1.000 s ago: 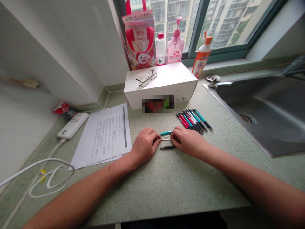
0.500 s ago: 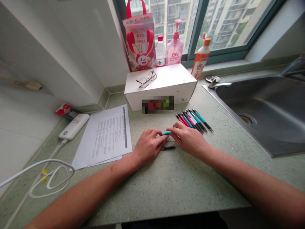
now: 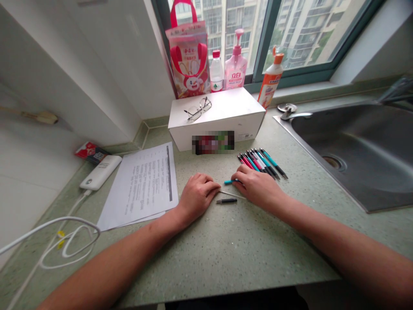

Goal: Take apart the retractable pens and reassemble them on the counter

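Observation:
A teal pen barrel (image 3: 228, 182) sticks out to the left from between the closed fingertips of my right hand (image 3: 258, 186). My left hand (image 3: 199, 194) is closed too, its fingertips pinching the left end of a thin, pale pen refill (image 3: 231, 194). That refill slants toward my right hand, low over the counter. Just in front of it a short black pen grip section (image 3: 226, 201) with a pointed tip lies on the counter. Right behind my right hand several mechanical-looking click pens (image 3: 263, 160) in pink, teal, white and black lie side by side.
Printed sheets (image 3: 142, 185) lie to the left, beside a white power bank (image 3: 100, 172) and its cable (image 3: 72, 219). A white box (image 3: 219, 105) bearing eyeglasses (image 3: 197, 110) stands behind. Bottles line the window; a steel sink (image 3: 361, 150) is at right.
My hands have moved apart slightly. The teal barrel has left my left fingers and stays in my right hand. The refill and black grip section show more fully.

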Demonstrator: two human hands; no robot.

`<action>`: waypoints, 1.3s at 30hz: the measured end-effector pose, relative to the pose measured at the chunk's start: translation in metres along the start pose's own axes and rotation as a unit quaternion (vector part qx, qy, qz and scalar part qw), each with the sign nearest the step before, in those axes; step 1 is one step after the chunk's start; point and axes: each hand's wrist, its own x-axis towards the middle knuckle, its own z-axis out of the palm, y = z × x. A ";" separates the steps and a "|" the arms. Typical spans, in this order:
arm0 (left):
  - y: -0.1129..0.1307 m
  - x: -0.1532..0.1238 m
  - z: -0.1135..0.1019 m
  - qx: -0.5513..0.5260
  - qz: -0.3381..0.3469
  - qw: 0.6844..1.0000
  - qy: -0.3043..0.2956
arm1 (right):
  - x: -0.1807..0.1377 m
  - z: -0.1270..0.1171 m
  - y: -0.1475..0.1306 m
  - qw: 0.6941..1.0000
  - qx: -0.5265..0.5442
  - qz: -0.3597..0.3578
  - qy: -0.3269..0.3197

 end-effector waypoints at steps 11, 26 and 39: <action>0.001 0.001 -0.003 -0.026 -0.019 0.999 -0.024 | -0.001 0.003 0.002 1.000 0.009 -0.016 0.006; 0.002 0.003 -0.002 -0.036 -0.052 0.998 -0.007 | -0.002 0.004 0.000 0.999 0.022 -0.026 0.003; 0.001 0.003 -0.001 -0.012 -0.070 0.997 -0.002 | -0.001 0.007 0.000 0.999 0.014 -0.031 0.015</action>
